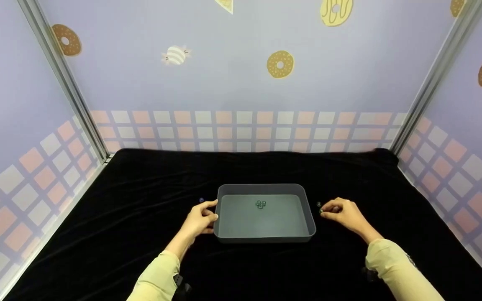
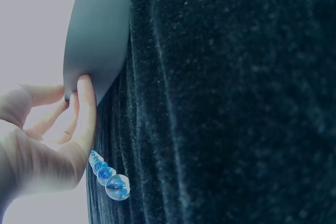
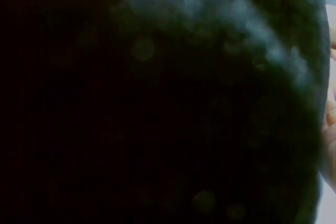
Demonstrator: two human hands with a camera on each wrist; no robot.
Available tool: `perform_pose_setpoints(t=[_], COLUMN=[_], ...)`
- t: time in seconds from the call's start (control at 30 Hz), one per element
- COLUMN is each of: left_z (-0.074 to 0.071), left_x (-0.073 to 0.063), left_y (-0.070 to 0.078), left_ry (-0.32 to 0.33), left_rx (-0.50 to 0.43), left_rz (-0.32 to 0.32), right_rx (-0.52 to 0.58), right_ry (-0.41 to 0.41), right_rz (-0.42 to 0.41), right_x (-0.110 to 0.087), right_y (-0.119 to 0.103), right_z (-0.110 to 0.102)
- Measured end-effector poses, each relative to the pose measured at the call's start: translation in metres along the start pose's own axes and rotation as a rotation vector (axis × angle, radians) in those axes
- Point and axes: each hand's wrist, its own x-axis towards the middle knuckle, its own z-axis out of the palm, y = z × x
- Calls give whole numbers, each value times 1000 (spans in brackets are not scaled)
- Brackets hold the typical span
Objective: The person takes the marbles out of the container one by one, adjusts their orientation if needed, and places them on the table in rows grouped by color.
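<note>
A grey rectangular tray (image 1: 266,240) lies on the black cloth. Inside it, a small cluster of green glass marbles (image 1: 261,204) rests on the floor of the tray. My left hand (image 1: 199,219) pinches the tray's left wall, the thumb on one side and fingers on the other, as the left wrist view shows. Below that hand, several clear blue marbles (image 2: 117,187) lie in a row on the cloth. To the right of the tray, my right hand (image 1: 345,214) pinches a small green marble between thumb and fingertips. Another marble (image 1: 319,204) sits just beyond those fingertips.
Black cloth (image 1: 266,271) covers the table up to the back wall. Patterned panels (image 1: 224,83) with metal corner posts (image 1: 437,79) enclose it at the back and both sides. The right wrist view is mostly dark, blurred cloth, with the hand at its right edge.
</note>
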Motion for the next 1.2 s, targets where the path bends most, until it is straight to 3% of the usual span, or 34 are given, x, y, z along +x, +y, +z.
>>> perform_pose_setpoints(t=[1.2], left_z=[0], left_x=[-1], left_y=[0], left_ry=[-6], left_rx=[7], left_rz=[1], right_rx=[60], right_ry=[-85], right_rz=[9], right_x=[-2], right_y=[5], right_z=[-3])
